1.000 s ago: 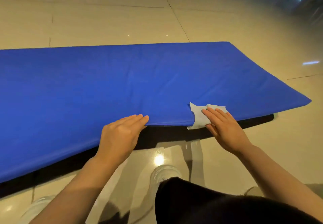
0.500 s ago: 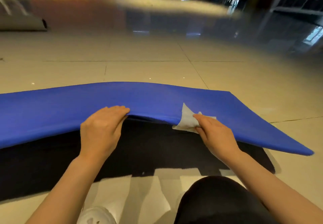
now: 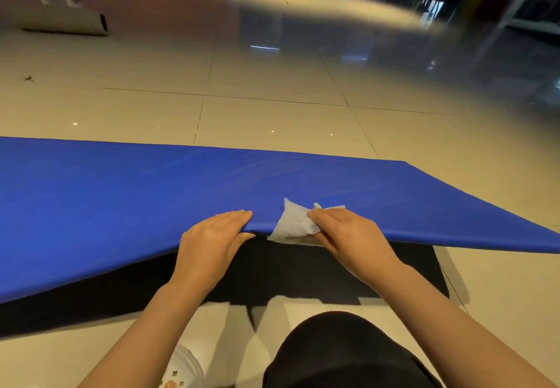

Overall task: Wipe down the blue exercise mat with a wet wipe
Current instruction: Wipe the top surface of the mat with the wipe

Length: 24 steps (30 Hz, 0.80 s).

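Gripping mat edge w/ both hands

L hand (image 3: 212, 243) grasps near edge of blue exercise mat (image 3: 151, 199): fingers flat on top, thumb curled under. R hand (image 3: 348, 236) pinches crumpled wet wipe (image 3: 295, 224) against same edge, wipe folded over it. Near edge of mat lifted off tiled floor (image 3: 272, 114), black underside (image 3: 288, 269) showing; hands just beside each other.
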Each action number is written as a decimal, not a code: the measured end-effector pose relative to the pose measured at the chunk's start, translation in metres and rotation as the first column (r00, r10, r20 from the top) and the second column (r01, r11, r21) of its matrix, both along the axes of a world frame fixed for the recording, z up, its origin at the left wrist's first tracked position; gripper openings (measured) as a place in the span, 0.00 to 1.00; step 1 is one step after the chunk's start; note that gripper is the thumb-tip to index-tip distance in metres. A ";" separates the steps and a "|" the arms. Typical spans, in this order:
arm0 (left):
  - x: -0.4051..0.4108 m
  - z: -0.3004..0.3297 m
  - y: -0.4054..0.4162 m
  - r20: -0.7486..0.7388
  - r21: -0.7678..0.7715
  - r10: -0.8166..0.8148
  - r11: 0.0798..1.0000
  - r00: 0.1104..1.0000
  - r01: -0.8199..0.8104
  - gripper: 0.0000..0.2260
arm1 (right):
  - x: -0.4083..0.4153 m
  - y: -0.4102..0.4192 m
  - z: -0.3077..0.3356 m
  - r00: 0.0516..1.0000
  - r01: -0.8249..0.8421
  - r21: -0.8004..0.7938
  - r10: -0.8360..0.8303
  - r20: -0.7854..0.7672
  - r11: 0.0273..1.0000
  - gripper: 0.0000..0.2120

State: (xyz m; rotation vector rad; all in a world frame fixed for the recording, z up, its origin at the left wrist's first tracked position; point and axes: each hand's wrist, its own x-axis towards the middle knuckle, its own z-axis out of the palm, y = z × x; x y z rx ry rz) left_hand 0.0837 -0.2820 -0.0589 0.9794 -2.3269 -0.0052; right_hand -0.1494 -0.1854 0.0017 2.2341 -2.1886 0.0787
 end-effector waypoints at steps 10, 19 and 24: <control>-0.001 -0.003 0.009 -0.165 0.398 0.060 0.917 0.984 0.010 0.18 | -0.086 0.077 -0.003 0.790 0.473 0.310 -0.552 0.266 0.825 0.31; -0.003 0.088 -0.030 -0.469 0.194 0.126 0.980 0.874 -0.037 0.07 | -0.037 0.073 -0.018 0.828 0.421 -0.009 -0.381 0.411 0.907 0.16; 0.028 0.124 -0.036 -0.458 -0.028 -0.073 0.997 0.886 0.068 0.09 | 0.001 0.052 -0.019 0.794 0.489 -0.107 -0.391 0.466 0.866 0.16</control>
